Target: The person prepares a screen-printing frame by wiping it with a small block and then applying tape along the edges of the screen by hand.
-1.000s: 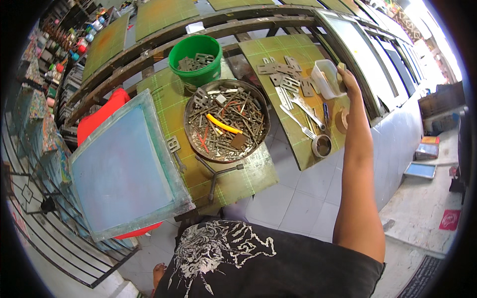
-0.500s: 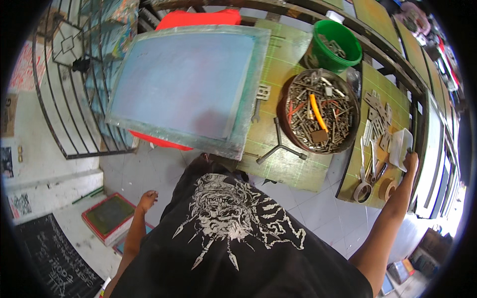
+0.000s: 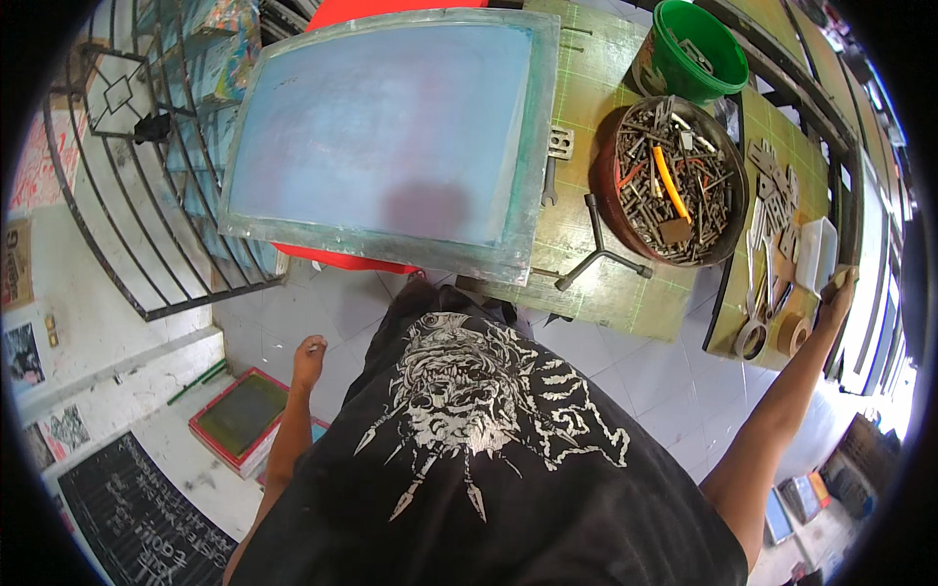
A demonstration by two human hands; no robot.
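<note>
1. Green cutting-mat surface covers the workbench [image 3: 625, 283], and the right hand [image 3: 837, 293] is stretched out to the far right end of it, arm fully extended from the lower right.
2. That right hand is curled over a small pale object [image 3: 842, 277] at the bench's edge; fingers wrap it, though what the object is cannot be made out at this size.
3. Just beside the hand sits a white rectangular container [image 3: 813, 256], its long axis running up and away from the person along the bench's right end.
4. Near the wrist, two rolls of tape [image 3: 750, 340] lie flat on the mat, with metal hand tools [image 3: 767, 264] laid roughly parallel to the container, pointing away from the person.
5. Left hand [image 3: 309, 352] hangs low at the person's left side over the tiled floor, fingers loosely curled, holding nothing that can be seen.
6. Round rusty tray [image 3: 608, 166] of scrap metal bits sits mid-bench, an orange-handled tool [image 3: 666, 183] lying diagonally in it.
7. Green bucket [image 3: 674, 73] stands just beyond the tray.
8. Blue-meshed screen-printing frame [image 3: 391, 137] lies across the bench's left part, long axis left to right.
9. A black cross-shaped wrench [image 3: 598, 244] rests between frame and tray.
</note>
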